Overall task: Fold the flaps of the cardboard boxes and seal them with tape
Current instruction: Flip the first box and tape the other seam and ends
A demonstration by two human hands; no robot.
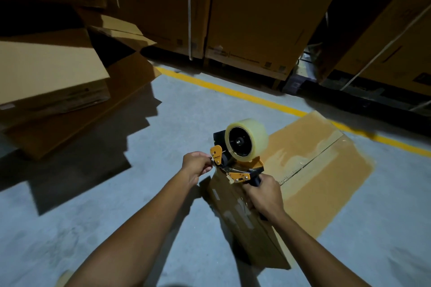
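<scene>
A tape dispenser (236, 171), orange metal with a black handle, is carrying a thick roll of clear tape (256, 138) and is sitting between the two hands. It is hanging over the near corner of a cardboard box (314, 170); whether it is touching the box cannot be told. The box is brown, lying under and beyond the right hand (265, 197), its top flaps meeting in a seam with glossy tape shining across it.

The right hand is wrapping its fingers round the black handle, forearm reaching in from the lower right. The left hand (198, 166) is pinching thumb against fingertips at the dispenser's front end, by the orange guard; what lies between them is too small to tell.

The box is closed, so its contents are hidden. Far beyond the left hand an open carton (46, 65) is lying on the grey floor (140, 193) with flaps spread and a dark interior. Past both hands, behind a yellow line (233, 93), tall cartons (256, 18) are standing.
</scene>
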